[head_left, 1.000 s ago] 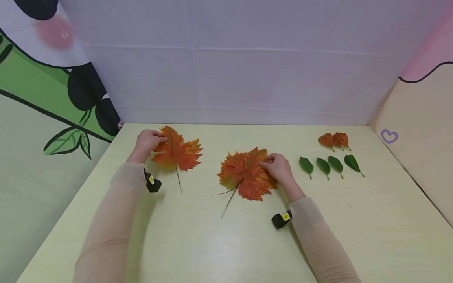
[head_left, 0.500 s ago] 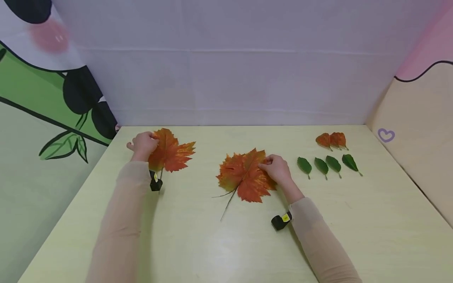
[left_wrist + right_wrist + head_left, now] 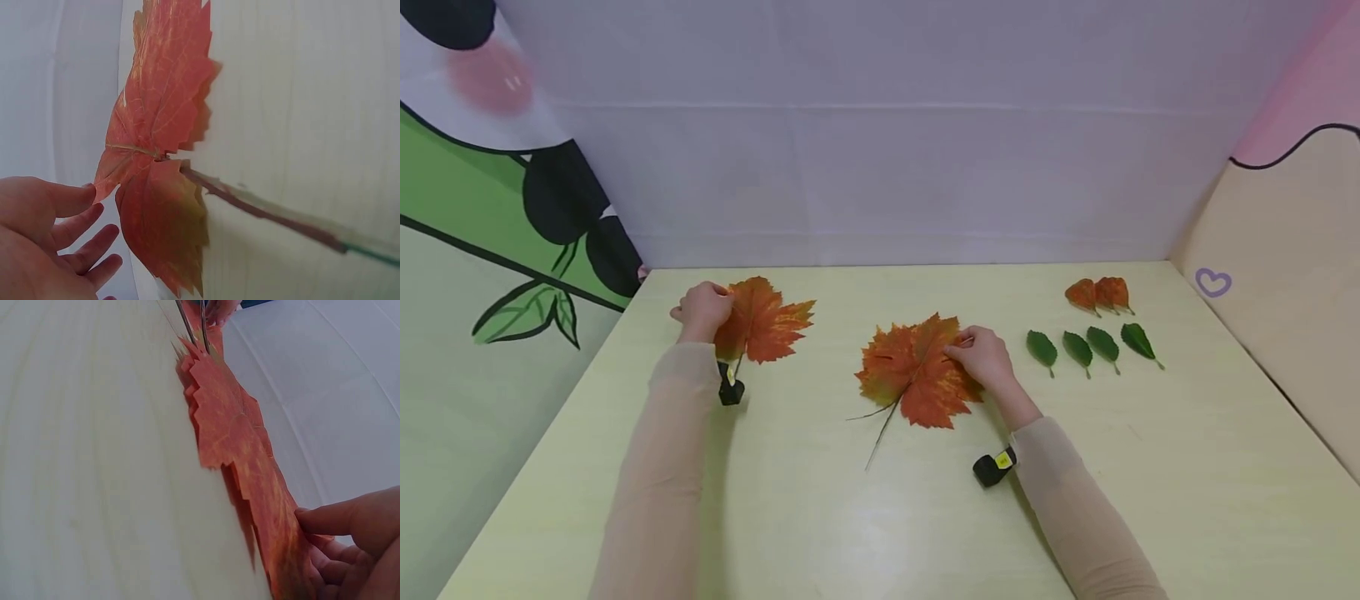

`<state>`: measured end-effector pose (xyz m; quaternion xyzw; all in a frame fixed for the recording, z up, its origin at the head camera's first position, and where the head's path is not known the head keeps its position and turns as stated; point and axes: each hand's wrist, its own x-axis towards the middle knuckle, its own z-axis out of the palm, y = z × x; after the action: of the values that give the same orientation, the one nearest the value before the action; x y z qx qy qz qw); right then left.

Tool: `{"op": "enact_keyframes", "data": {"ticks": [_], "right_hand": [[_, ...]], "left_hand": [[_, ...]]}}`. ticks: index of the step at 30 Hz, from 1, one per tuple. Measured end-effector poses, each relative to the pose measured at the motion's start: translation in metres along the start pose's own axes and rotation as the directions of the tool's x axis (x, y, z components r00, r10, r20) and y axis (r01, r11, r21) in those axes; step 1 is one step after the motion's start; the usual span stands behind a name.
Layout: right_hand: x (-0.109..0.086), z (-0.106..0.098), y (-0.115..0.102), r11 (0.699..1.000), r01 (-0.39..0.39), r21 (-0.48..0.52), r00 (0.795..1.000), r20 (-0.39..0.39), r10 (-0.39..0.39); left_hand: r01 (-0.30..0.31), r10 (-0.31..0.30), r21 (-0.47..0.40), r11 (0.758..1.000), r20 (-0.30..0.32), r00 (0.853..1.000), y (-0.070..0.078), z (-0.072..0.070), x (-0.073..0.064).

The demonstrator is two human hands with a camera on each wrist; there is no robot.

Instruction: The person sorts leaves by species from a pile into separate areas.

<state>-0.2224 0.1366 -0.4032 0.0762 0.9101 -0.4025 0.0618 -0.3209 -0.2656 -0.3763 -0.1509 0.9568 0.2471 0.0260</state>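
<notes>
On a pale yellow-green tabletop [image 3: 850, 517], the person's left hand [image 3: 702, 310], fingers spread, touches the edge of a lone orange-red maple leaf [image 3: 763, 321]. The right hand [image 3: 983, 357] pinches a central stack of similar leaves [image 3: 910, 371], seemingly steadying it; small green leaves [image 3: 1090, 346] lie sorted nearby.

The maple leaf [image 3: 762, 321] at the left hand [image 3: 702, 309] is orange-red with yellow tips; the leaf pile [image 3: 913, 371] under the right hand [image 3: 982, 357] is orange mottled with yellow-green. Right of that hand lie four dark green leaves [image 3: 1090, 345] and small orange ones [image 3: 1099, 294], all on a pale yellow-green surface [image 3: 880, 517].
</notes>
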Motion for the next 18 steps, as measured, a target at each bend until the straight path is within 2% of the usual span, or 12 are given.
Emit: {"op": "enact_keyframes", "data": {"ticks": [6,12,15,18], "right_hand": [[0.0,0.0,-0.004,1.0,0.006,0.0,1.0,0.01,-0.006],[-0.001,-0.001,-0.009,1.0,0.025,0.012,1.0,0.017,-0.026],[-0.004,-0.001,-0.01,0.999,0.028,0.033,0.999,0.028,-0.028],[-0.007,-0.001,-0.012,0.998,0.029,0.053,0.999,0.035,-0.03]], "left_hand": [[0.005,-0.005,-0.006,1.0,-0.008,1.0,0.002,-0.005,-0.007],[-0.041,0.041,-0.004,0.999,-0.029,0.999,0.006,-0.01,-0.018],[-0.074,0.074,-0.02,0.997,-0.016,0.997,0.011,-0.007,-0.024],[-0.114,0.117,-0.088,0.99,0.023,0.993,0.018,0.002,-0.033]]}}
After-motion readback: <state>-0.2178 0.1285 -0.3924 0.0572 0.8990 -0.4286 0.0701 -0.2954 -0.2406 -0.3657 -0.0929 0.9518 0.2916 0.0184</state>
